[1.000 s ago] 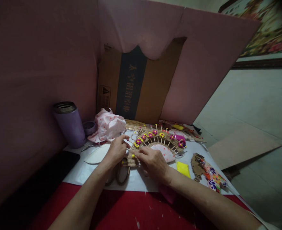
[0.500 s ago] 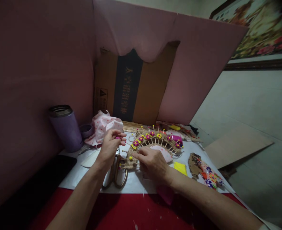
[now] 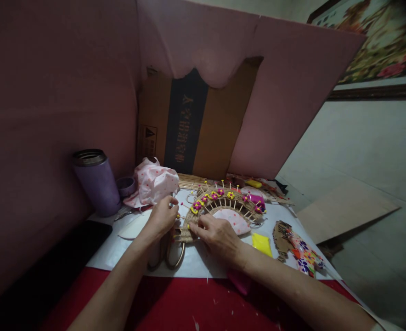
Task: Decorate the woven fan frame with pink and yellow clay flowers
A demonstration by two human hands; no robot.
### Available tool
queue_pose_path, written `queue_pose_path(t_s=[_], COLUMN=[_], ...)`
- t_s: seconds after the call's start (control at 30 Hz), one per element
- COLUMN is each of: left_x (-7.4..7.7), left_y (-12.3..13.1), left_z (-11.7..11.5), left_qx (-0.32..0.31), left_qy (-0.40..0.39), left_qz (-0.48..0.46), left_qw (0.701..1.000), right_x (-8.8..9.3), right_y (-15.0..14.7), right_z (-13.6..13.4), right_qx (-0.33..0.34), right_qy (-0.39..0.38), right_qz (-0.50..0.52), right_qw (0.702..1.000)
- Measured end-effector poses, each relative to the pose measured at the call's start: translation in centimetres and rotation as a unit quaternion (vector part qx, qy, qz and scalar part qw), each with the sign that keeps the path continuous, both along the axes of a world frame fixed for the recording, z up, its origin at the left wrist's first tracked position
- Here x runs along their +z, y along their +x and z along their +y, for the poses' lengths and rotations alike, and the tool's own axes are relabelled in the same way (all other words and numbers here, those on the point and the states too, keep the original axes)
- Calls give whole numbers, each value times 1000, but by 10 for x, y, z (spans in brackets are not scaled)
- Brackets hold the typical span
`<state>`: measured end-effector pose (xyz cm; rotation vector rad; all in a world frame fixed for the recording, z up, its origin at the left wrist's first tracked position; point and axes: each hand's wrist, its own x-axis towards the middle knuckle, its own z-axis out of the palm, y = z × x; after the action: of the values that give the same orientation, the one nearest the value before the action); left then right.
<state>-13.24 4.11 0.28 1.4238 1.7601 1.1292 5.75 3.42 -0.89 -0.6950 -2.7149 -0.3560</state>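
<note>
A twine-wrapped arch (image 3: 210, 195) lies on the white sheet, with pink and yellow clay flowers along it and thin sticks ending in small balls around its rim. Dotted fabric (image 3: 231, 220) fills its inner half-circle. My right hand (image 3: 214, 232) is over the arch's left end, thumb and forefinger drawn together beside a small yellow ball (image 3: 188, 226); what they grip is hidden. My left hand (image 3: 163, 216) has curled, closed fingers by the arch's left edge; whatever they hold is hidden. Below both hands lie bronze-handled scissors (image 3: 179, 259), partly covered by my left hand.
A purple tumbler (image 3: 98, 184) and its lid (image 3: 126, 185) stand at left, near a dotted cloth (image 3: 155, 181) and a dark flat object (image 3: 96, 236). At right are a yellow packet (image 3: 262, 244) and a floral piece (image 3: 306, 253). Pink board and cardboard (image 3: 220, 119) stand behind.
My left hand has moved down and right toward the arch's left end; the pink clay seen in its fingers is now out of sight. My right hand has shifted slightly toward the yellow ball.
</note>
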Motion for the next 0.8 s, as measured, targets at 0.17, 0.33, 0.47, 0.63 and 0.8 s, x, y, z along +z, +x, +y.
queue_pose_path(t_s=[0.17,0.33,0.47,0.63,0.8], left_x=[2,11,18,22,20], left_y=[6,7,8,7,7], left_z=[-1,-6,-8,-9,-9], left_qx=[-28,-34,-43,-61,-62], left_qy=[-103,-162,-186,-197,-190], left_qz=[-67,-124,-161,-192,-208], left_qw=[992,978,968,959,957], right_x=[-1,-1,-5,-5,2], right_y=[-1,0,0,1,6], right_z=[-1,-1,0,1,0], right_qx=[3,4,6,10,-12], right_qy=[20,19,19,4,-30], right_qz=[6,3,-4,6,43], right_qw=[1000,1000,1000,1000,999])
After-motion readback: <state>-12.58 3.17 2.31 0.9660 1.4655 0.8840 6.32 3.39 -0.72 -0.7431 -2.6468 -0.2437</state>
